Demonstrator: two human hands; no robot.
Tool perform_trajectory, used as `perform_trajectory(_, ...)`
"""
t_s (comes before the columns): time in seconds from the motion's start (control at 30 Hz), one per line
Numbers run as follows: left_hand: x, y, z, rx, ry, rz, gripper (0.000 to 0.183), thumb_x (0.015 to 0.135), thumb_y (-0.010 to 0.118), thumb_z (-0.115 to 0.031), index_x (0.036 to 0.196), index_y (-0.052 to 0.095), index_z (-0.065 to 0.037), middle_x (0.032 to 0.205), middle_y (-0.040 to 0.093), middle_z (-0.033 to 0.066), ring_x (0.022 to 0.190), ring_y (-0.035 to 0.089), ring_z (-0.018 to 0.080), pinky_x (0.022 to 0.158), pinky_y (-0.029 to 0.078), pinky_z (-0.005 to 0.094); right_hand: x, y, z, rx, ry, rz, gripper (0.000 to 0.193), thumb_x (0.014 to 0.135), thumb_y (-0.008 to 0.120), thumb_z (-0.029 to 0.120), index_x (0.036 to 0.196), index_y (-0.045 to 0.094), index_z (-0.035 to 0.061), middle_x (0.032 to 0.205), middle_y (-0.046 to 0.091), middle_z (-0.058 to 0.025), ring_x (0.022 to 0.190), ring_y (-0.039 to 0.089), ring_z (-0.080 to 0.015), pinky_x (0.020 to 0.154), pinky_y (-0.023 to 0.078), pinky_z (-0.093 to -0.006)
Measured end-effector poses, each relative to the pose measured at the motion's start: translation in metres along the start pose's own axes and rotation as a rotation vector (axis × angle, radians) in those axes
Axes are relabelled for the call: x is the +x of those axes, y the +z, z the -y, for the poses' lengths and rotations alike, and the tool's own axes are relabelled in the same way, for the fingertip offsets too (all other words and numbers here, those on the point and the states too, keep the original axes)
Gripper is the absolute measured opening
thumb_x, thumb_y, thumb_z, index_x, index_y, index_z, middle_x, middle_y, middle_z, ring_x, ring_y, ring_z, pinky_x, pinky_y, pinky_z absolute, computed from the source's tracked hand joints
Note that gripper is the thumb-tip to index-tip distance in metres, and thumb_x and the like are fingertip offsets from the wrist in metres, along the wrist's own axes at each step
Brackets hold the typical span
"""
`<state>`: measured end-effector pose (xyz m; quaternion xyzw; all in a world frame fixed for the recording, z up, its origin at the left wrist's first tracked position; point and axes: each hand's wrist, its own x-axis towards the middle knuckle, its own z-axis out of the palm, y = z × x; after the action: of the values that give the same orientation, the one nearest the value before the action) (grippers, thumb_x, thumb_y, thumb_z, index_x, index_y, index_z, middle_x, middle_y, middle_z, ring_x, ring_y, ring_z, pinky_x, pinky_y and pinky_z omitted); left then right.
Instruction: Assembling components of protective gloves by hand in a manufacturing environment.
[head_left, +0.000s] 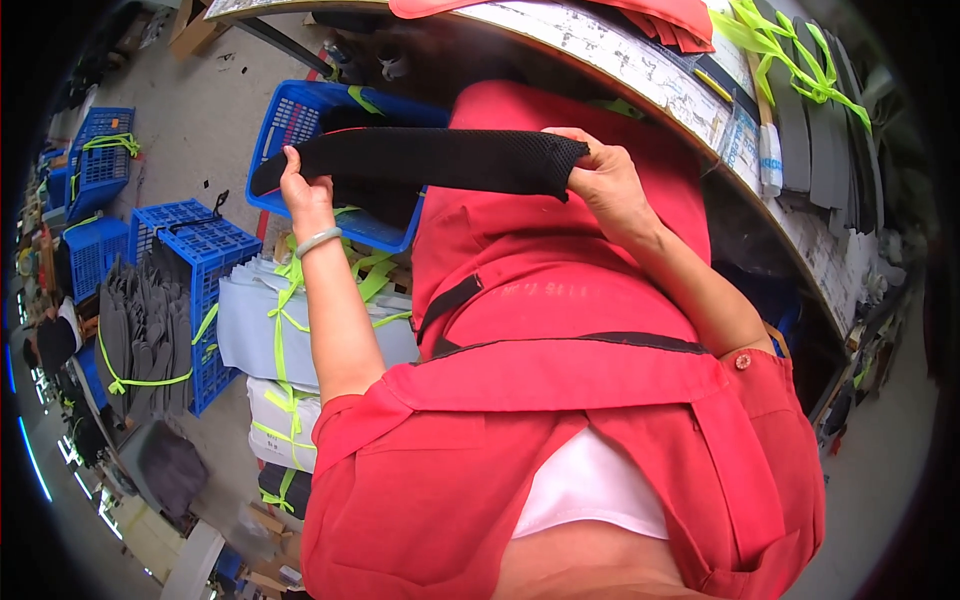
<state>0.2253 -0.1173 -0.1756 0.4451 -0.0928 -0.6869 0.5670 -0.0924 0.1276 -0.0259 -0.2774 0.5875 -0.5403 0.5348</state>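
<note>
A long black mesh fabric strip [430,162] is stretched level between my two hands, above my red apron [560,265]. My left hand [307,196] grips it toward its left end, thumb up against the near edge; that end hangs over a blue plastic basket [408,240]. At the strip's right end, my right hand [612,185] pinches the cut, ragged edge between thumb and fingers. More dark material lies inside the basket, partly hidden by the strip.
A worktable [610,50] runs along the top right, bearing red fabric [668,22] and grey strips [793,120] tied with yellow-green bands. On the left stand blue crates [205,240], a bundle of dark grey pieces [145,330] and tied pale bundles [250,325].
</note>
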Motion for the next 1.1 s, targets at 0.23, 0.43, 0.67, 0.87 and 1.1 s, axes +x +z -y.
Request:
perform_trajectory(0.23, -0.006, -0.007, 0.005, -0.036, -0.052, 0.042, 0.030, 0.091, 0.064, -0.028, 0.105, 0.060, -0.001, 0.102, 0.067, 0.0150, 0.097, 0.066, 0.0317, 0.088, 0.055, 0.0454, 0.011, -0.003, -0.007, -0.141, -0.123, 0.036, 0.016, 0.085, 0.065, 0.005, 0.099, 0.070, -0.0028, 0.086, 0.067, -0.0006, 0.081, 0.057, -0.0072, 0.078, 0.046, -0.0233)
perform_trajectory(0.43, -0.164, 0.098, 0.116, -0.065, -0.591, 0.505, 0.031, 0.092, 0.064, -0.026, 0.111, 0.060, -0.001, 0.112, 0.065, 0.0119, 0.107, 0.061, 0.0269, 0.100, 0.047, 0.0429, 0.033, -0.004, -0.025, -0.258, -0.009, -0.040, 0.019, 0.080, 0.066, 0.008, 0.096, 0.068, -0.0027, 0.083, 0.069, -0.0051, 0.077, 0.060, -0.0071, 0.074, 0.048, -0.0231)
perform_trajectory(0.67, -0.125, 0.089, 0.106, -0.276, -0.564, 0.439, 0.036, 0.094, 0.059, -0.035, 0.110, 0.061, -0.002, 0.111, 0.066, 0.0129, 0.107, 0.061, 0.0296, 0.099, 0.047, 0.0462, 0.034, -0.006, -0.038, -0.189, -0.028, -0.085, 0.017, 0.081, 0.066, 0.009, 0.093, 0.068, -0.0021, 0.078, 0.066, -0.0017, 0.072, 0.056, -0.0054, 0.069, 0.046, -0.0217)
perform_trajectory(0.87, -0.044, 0.035, 0.054, -0.166, -0.215, 0.228, 0.040, 0.097, 0.052, -0.038, 0.110, 0.060, -0.001, 0.108, 0.066, 0.0157, 0.104, 0.062, 0.0328, 0.097, 0.049, 0.0474, 0.028, 0.003, -0.033, -0.228, -0.051, -0.004, 0.017, 0.083, 0.067, 0.011, 0.095, 0.068, -0.0017, 0.078, 0.064, 0.0007, 0.072, 0.053, -0.0039, 0.067, 0.044, -0.0211)
perform_trajectory(1.1, -0.031, 0.039, 0.054, -0.103, -0.255, 0.109, 0.045, 0.096, 0.054, -0.033, 0.120, 0.054, 0.005, 0.114, 0.062, 0.0217, 0.106, 0.061, 0.0352, 0.099, 0.047, 0.0501, 0.012, 0.011, -0.018, -0.178, 0.052, 0.099, 0.024, 0.088, 0.066, 0.011, 0.109, 0.067, 0.0001, 0.085, 0.065, 0.0042, 0.075, 0.054, -0.0021, 0.070, 0.044, -0.0192)
